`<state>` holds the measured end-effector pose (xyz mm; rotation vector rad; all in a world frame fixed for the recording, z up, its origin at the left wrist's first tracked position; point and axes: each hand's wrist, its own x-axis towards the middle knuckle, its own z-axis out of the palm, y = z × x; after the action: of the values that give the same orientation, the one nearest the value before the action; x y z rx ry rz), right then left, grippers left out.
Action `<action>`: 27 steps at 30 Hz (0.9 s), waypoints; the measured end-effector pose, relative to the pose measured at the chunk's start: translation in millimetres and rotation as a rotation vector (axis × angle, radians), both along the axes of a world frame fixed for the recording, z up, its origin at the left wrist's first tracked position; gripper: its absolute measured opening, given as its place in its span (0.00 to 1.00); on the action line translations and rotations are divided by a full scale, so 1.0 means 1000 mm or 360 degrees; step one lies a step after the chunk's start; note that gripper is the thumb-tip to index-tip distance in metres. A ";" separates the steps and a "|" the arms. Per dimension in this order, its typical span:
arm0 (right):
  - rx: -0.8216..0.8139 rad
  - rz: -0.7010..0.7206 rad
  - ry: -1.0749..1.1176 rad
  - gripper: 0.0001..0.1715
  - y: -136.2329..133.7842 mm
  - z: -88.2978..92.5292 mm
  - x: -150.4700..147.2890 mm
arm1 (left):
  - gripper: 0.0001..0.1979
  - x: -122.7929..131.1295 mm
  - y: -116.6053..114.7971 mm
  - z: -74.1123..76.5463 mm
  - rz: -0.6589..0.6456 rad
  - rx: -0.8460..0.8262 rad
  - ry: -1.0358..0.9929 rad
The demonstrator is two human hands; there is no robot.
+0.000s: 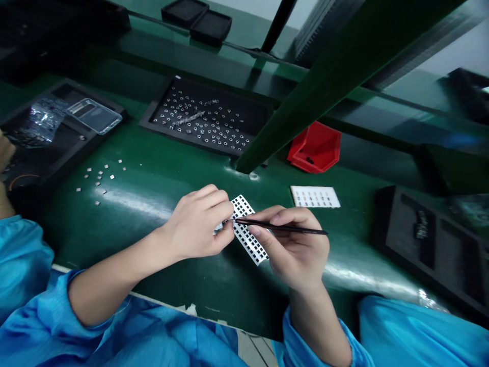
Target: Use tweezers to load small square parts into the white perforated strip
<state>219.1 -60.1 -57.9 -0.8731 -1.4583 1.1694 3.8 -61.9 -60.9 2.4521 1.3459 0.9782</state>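
Note:
My right hand is closed round a pair of slim black tweezers, whose tip points left toward my left hand. Thumb and fingers of my left hand are pinched together at that tip. What they hold is small and mostly hidden by the fingers. Below and between both hands lies a white sheet with rows of small dark squares, tilted on the green table. My hands cover part of it.
Small square pieces lie scattered on the left. Behind is a black tray of small parts. A slanted green post stands near a red bin and a white card. Blue sleeves of people flank me.

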 end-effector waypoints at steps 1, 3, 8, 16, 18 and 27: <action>-0.0004 -0.0003 -0.0008 0.17 0.000 0.000 0.000 | 0.09 0.000 0.000 0.000 0.0001 -0.0002 0.0000; -0.0007 -0.0001 -0.0010 0.17 0.000 0.000 0.001 | 0.09 0.000 0.000 0.000 0.0001 0.0001 -0.0007; -0.0003 -0.0014 -0.0006 0.17 0.000 0.002 0.003 | 0.08 -0.001 0.001 -0.002 -0.0003 -0.0060 -0.0056; -0.0021 -0.0148 0.0040 0.18 0.004 0.002 0.006 | 0.13 -0.007 0.000 -0.012 0.0079 -0.0432 -0.0217; -0.0087 -0.0239 0.0052 0.19 0.005 0.001 0.005 | 0.08 -0.021 -0.004 -0.015 0.0135 -0.0442 -0.0143; -0.0260 -0.0350 0.0005 0.21 0.009 -0.014 -0.001 | 0.10 -0.162 -0.022 -0.016 0.1213 -0.0260 0.0643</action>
<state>218.3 -50.9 -71.6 -1.1137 -1.2409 1.1338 -157.9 -84.0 -77.4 2.0853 2.4802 0.4373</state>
